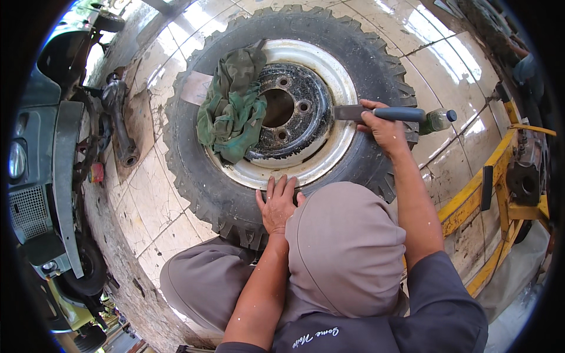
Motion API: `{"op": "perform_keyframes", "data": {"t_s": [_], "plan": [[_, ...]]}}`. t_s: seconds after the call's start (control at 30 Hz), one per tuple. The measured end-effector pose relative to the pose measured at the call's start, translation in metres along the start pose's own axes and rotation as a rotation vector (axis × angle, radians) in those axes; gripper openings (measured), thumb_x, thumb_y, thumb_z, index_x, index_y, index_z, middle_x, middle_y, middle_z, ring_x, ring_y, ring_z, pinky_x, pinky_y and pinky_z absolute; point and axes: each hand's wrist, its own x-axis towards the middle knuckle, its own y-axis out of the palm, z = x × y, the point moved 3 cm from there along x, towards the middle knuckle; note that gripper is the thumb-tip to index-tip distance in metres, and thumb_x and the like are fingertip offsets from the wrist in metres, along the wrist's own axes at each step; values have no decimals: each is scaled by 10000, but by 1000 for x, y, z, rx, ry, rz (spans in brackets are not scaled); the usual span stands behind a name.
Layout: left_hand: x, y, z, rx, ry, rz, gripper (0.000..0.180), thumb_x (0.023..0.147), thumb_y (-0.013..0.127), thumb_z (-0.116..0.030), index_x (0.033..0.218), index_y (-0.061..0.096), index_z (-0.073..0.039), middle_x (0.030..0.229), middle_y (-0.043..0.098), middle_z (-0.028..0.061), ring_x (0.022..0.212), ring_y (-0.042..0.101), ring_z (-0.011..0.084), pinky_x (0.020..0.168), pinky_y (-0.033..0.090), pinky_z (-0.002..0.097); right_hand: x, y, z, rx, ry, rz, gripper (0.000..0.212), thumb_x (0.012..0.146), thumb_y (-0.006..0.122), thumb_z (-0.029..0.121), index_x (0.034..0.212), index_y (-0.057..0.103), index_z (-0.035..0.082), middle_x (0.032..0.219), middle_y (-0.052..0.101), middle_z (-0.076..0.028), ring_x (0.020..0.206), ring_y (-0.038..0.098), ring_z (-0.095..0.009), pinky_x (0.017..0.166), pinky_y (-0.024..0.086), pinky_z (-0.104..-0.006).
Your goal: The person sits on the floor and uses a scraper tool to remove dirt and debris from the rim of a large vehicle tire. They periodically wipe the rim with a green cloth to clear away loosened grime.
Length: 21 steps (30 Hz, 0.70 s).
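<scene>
A large black tyre (376, 65) with a knobbly tread lies flat on the floor, fitted on a wheel rim (338, 76) with worn white and black paint. In my right hand (385, 132) is a scraper (403, 114) with a blue-grey handle. Its flat blade points left and lies over the right side of the rim's white part; whether it touches cannot be told. My left hand (275, 206) rests with fingers spread on the tyre's near side, fingertips at the rim's edge. A crumpled green cloth (232, 109) drapes over the left of the rim and tyre.
A clear bottle (437, 120) with a blue cap is just right of the tyre. Further right is a yellow metal frame (465, 210) holding a metal part. At left, a long dark metal part (119, 120) lies on cardboard, beside a blue-grey vehicle (44, 153). The floor is tiled.
</scene>
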Motion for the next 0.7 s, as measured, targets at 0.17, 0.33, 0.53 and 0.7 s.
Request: {"op": "perform_keyframes", "data": {"t_s": [0.17,0.33,0.53,0.7], "plan": [[0,-1,1,-9,-14,5,495,866,548,-364,1325,635,-200,1447,552,31,1441,388,283,1195,179,620,10,0,4,0,-14,37,376,892,647,81,1249,655,-36,1083,666,-113,902,689,-181,755,621,-288],[-2,-1,0,-2,-8,-8,491,867,548,-361,1324,637,-202,1449,551,29,1443,389,274,1201,169,616,11,2,4,25,30,-8,411,883,647,65,1272,622,-66,1110,664,-127,912,689,-192,740,629,-293],[2,-1,-3,-9,-2,-8,487,867,554,-365,1317,638,-200,1449,551,31,1442,390,277,1202,171,615,4,2,-4,93,42,-45,418,879,636,48,1279,609,-69,1131,649,-138,924,683,-200,733,638,-301],[0,0,-1,-8,-4,-4,486,870,547,-366,1317,638,-201,1447,551,35,1440,390,283,1197,177,619,11,0,5,89,34,-70,416,871,640,43,1272,614,-65,1121,650,-140,923,684,-205,725,634,-301]]}}
